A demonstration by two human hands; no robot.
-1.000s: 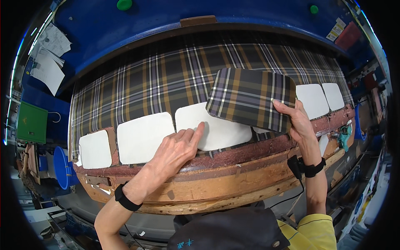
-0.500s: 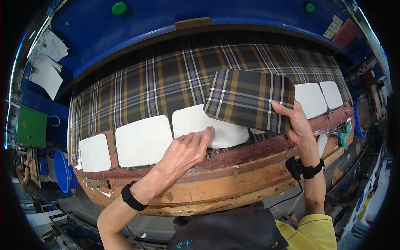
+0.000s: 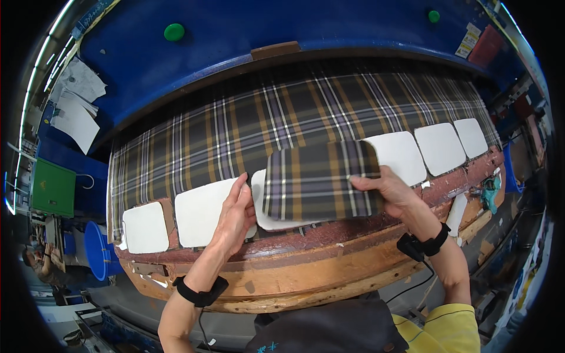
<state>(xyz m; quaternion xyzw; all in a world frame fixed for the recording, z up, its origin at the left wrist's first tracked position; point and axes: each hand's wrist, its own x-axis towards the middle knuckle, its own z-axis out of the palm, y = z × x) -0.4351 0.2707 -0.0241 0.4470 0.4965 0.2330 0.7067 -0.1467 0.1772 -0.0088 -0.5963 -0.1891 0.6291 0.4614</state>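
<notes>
I have a cut plaid fabric piece (image 3: 318, 179) in hand, lying over the near part of the surface (image 3: 294, 276), on top of a white rounded template (image 3: 276, 206) that shows only at its left and lower edges. My right hand (image 3: 391, 188) is closed on the piece's right edge, thumb on top and fingers curled beneath as far as I can tell. My left hand (image 3: 235, 215) is nearly flat and open, fingers together, resting by the piece's left edge and on the template there; it grips nothing that I can see.

I judge the piece to be light and soft. It holds a fairly flat rectangle now, but I expect it to droop or fold if lifted from one corner only. It looks like woven cloth, not slippery, and not fragile, though its edges could fray or skew. Best hold, in my view, is a pinch at two opposite edges, right and left, keeping it taut so the checks stay in line with the plaid cloth (image 3: 247, 123) spread over the far part of the surface.

Other white templates sit in a row along the near edge: two to the left (image 3: 203, 212) (image 3: 145, 227), three to the right (image 3: 402, 156) (image 3: 440, 148) (image 3: 471, 137). They look stiffer and would likely slide if nudged.
</notes>
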